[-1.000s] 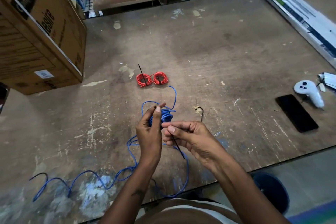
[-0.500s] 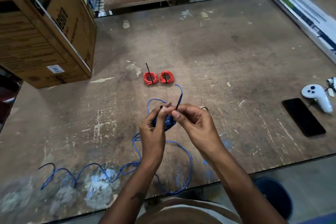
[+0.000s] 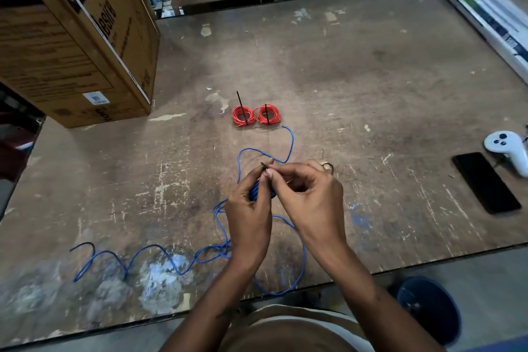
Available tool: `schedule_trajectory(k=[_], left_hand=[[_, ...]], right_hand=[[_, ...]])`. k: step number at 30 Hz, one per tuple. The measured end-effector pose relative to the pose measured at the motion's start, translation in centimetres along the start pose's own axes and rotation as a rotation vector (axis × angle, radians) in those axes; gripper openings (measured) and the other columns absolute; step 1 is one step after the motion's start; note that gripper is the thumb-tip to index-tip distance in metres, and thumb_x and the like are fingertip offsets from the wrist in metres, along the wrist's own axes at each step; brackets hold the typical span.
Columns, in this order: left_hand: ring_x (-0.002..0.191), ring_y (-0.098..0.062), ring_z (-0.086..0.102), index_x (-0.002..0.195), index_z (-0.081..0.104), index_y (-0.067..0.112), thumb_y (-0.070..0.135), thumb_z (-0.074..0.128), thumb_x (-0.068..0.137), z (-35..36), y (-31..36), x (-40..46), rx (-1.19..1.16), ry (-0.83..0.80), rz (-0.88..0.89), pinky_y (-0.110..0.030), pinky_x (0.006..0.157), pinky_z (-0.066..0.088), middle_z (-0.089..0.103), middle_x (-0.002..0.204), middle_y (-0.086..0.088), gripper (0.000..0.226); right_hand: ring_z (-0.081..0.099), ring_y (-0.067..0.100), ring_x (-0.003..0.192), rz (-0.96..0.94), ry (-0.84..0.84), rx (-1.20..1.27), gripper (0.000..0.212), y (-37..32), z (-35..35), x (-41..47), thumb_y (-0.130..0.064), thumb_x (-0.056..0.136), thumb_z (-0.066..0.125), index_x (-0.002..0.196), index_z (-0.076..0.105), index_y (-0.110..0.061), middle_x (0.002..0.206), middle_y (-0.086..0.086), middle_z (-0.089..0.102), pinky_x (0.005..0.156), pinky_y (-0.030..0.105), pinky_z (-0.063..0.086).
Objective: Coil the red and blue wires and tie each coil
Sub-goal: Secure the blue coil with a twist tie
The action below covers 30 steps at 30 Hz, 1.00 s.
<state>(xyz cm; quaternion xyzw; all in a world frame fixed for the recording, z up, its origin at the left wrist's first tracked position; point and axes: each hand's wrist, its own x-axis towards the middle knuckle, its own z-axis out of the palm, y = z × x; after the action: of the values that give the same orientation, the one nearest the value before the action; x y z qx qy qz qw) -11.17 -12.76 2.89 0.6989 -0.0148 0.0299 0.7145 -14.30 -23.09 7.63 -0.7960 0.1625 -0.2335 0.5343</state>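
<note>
Wooden, scuffed and paint-stained, the table (image 3: 357, 71) carries a box (image 3: 71, 43) at far left, with bare room at centre and its near edge just below the hands. Blue wire (image 3: 148, 250) trails left along that edge, its loose end curling up towards two tied red coils (image 3: 255, 115). Left hand (image 3: 248, 217) grips the blue coil (image 3: 261, 190); right hand (image 3: 311, 197) pinches a black tie (image 3: 263, 165) above it.

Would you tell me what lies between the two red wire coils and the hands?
In the head view, only a loose blue wire loop on bare wooden table separates the coils from the hands.
</note>
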Motion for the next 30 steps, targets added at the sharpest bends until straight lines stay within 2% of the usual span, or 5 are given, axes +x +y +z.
schedule_trajectory(k=[7, 11, 17, 23, 30], left_hand=[[0.116, -0.009, 0.073, 0.125, 0.078, 0.019, 0.014, 0.061, 0.107, -0.08, 0.53, -0.08, 0.09, 0.012, 0.038, -0.044, 0.101, 0.058, 0.079, 0.12, 0.013, 0.025], [0.11, -0.007, 0.075, 0.123, 0.079, 0.018, 0.014, 0.062, 0.108, 0.07, 0.77, -0.03, 0.066, 0.036, 0.029, -0.028, 0.093, 0.058, 0.08, 0.117, 0.013, 0.023], [0.111, -0.012, 0.075, 0.121, 0.079, 0.022, 0.014, 0.061, 0.108, -0.12, 0.37, 0.1, 0.083, 0.03, 0.019, -0.042, 0.097, 0.06, 0.079, 0.117, 0.013, 0.024], [0.109, -0.01, 0.076, 0.118, 0.079, 0.025, 0.012, 0.061, 0.108, -0.18, 0.59, -0.03, 0.075, 0.018, 0.029, -0.038, 0.095, 0.06, 0.08, 0.115, 0.013, 0.024], [0.108, -0.013, 0.076, 0.12, 0.079, 0.019, 0.015, 0.06, 0.109, -0.26, 0.55, -0.16, 0.057, 0.007, 0.015, -0.044, 0.094, 0.062, 0.08, 0.116, 0.01, 0.022]], right_hand=[[0.072, 0.008, 0.071, -0.059, 0.055, -0.018, 0.005, -0.21, 0.34, -0.56, -0.021, 0.086, 0.087, 0.09, 0.085, -0.023, 0.08, -0.011, 0.071, 0.069, 0.033, 0.06], [0.071, 0.009, 0.07, -0.057, 0.071, -0.032, 0.004, -0.23, 0.5, -0.54, -0.019, 0.084, 0.086, 0.085, 0.084, -0.022, 0.077, -0.011, 0.069, 0.067, 0.039, 0.059], [0.069, 0.009, 0.07, -0.056, 0.042, -0.051, 0.005, -0.1, 0.67, -0.59, -0.018, 0.083, 0.087, 0.081, 0.083, -0.022, 0.076, -0.011, 0.068, 0.067, 0.034, 0.058], [0.069, 0.009, 0.07, -0.043, 0.043, -0.026, 0.006, -0.16, 0.55, -0.55, -0.02, 0.084, 0.087, 0.082, 0.083, -0.023, 0.075, -0.012, 0.067, 0.066, 0.022, 0.053], [0.069, 0.01, 0.071, -0.036, 0.057, -0.016, 0.007, -0.26, 0.55, -0.57, -0.02, 0.084, 0.088, 0.081, 0.082, -0.023, 0.076, -0.011, 0.069, 0.067, 0.034, 0.057]])
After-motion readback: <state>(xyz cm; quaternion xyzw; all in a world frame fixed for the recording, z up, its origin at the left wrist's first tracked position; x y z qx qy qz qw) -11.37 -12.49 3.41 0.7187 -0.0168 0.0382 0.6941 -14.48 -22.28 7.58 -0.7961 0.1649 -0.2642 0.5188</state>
